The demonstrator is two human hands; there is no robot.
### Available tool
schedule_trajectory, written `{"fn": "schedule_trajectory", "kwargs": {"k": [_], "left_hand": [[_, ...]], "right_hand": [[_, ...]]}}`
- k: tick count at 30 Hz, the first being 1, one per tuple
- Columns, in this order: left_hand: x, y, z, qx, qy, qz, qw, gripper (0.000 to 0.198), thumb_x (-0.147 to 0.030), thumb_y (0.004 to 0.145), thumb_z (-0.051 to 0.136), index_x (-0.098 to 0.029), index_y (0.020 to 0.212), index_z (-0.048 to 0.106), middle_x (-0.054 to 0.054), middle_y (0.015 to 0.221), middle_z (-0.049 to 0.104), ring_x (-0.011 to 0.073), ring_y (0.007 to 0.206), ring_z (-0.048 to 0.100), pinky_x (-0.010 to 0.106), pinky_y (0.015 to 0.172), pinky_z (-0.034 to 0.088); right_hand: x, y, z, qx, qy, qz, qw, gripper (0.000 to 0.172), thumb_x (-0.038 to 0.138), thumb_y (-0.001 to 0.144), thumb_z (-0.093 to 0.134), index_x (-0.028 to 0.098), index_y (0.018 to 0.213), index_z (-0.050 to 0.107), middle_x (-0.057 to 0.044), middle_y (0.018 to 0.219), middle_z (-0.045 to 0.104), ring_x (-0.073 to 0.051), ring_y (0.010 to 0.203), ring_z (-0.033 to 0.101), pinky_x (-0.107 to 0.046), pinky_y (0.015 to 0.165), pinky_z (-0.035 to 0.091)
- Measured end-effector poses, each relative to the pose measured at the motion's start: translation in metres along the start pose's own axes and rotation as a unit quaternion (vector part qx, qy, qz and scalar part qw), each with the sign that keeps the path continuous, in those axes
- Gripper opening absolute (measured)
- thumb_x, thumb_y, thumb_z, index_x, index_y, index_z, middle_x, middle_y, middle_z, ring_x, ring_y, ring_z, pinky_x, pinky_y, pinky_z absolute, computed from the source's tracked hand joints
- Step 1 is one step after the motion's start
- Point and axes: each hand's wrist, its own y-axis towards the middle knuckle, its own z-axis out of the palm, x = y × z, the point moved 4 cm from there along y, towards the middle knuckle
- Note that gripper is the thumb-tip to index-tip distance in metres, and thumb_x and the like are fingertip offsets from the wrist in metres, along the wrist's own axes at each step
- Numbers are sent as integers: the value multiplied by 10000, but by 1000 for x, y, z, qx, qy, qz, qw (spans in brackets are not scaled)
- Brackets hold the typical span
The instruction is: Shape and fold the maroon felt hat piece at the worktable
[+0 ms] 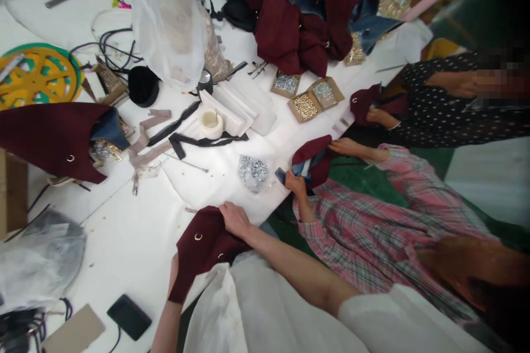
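A maroon fabric piece (202, 245) with small gold rings is held at the table's near edge, in front of my white top. My right hand (237, 220) grips its upper corner, fingers closed over the edge. On the left side, my left hand (173, 269) holds the piece from behind, and the cloth hides most of its fingers. Beyond my right hand, a clear bag of silvery bits (253, 173) lies on the white table (132, 237).
Two people work to the right; one in a plaid shirt (360, 220) holds a maroon and denim piece (317, 162). Behind are a maroon heap (281, 33), small boxes of metal bits (305, 107) and a tape roll (210, 123). A phone (129, 316) lies lower left.
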Motion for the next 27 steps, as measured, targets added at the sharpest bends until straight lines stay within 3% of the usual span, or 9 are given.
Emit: {"fn": "schedule_trajectory", "kwargs": {"k": [5,8,11,14,18,27], "left_hand": [[35,-3,-29,-28,-222,4,975,637,-744,913,817,-202,1247,846,92,1258,877,401,1277,776,441,1105,627],[59,7,-51,-73,-229,-20,970,626,-741,872,864,-172,1132,859,123,1175,886,396,1219,796,464,1079,645],[68,26,-68,-98,-207,-12,973,657,-749,910,810,-137,1147,835,155,1172,878,381,1222,797,456,1046,663],[60,49,-71,-94,-168,19,981,656,-732,980,694,-119,1189,796,172,1179,867,347,1179,807,438,990,672],[40,79,-68,-97,-107,55,988,546,-668,947,672,-153,1082,795,147,1030,864,336,992,822,446,852,652],[13,132,-100,-139,-10,103,985,378,-528,1001,610,-194,1047,782,121,1005,864,313,984,811,448,924,591]], "right_hand": [[-15,16,-30,11,-17,-30,999,388,62,1026,484,211,1336,663,-153,1300,737,-305,1093,736,-402,882,562],[-18,21,-44,33,-34,-81,996,425,26,1005,485,232,1317,687,-142,1284,750,-292,1035,752,-394,861,544],[-16,26,-50,37,-30,-144,988,428,11,1000,507,260,1275,719,-130,1246,764,-282,1072,751,-388,911,537],[-14,35,-46,42,-47,-167,984,399,14,1009,522,247,1263,724,-128,1236,770,-286,1131,743,-398,984,533],[-17,46,-27,60,-93,-132,985,420,-36,982,508,191,1281,697,-129,1287,765,-288,1178,738,-395,1010,512],[-21,50,-15,9,-85,-109,990,406,-16,1013,461,211,1258,692,-94,1246,765,-278,1080,745,-374,913,469]]}}
